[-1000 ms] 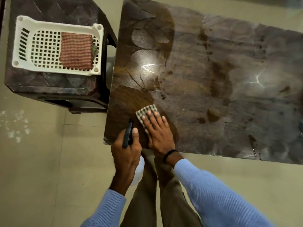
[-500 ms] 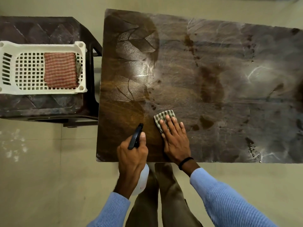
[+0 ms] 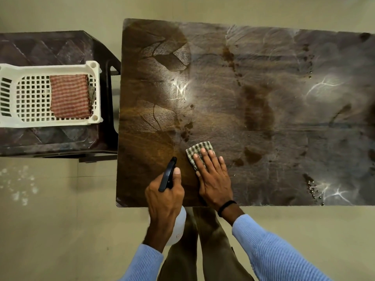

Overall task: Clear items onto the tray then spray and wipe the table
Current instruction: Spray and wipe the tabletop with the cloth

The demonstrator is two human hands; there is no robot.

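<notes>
Right hand (image 3: 215,179) lies flat, fingers straight, pressing a checked cloth (image 3: 197,150) onto the counter (image 3: 284,118); only the cloth's far corner peeks out past the fingertips. Just left of it, the left hand (image 3: 164,197) is wrapped round a spray bottle (image 3: 166,177), black nozzle poking out ahead of the thumb, white body mostly hidden under the wrist. Way off left, the white tray (image 3: 95,94) sits on a smaller counter (image 3: 60,138) with a red striped cloth (image 3: 69,96) inside, its left end cut off by the frame.

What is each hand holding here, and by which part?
Left hand grips the spray bottle around its neck. Right hand holds nothing, pressing flat on the checked cloth.
</notes>
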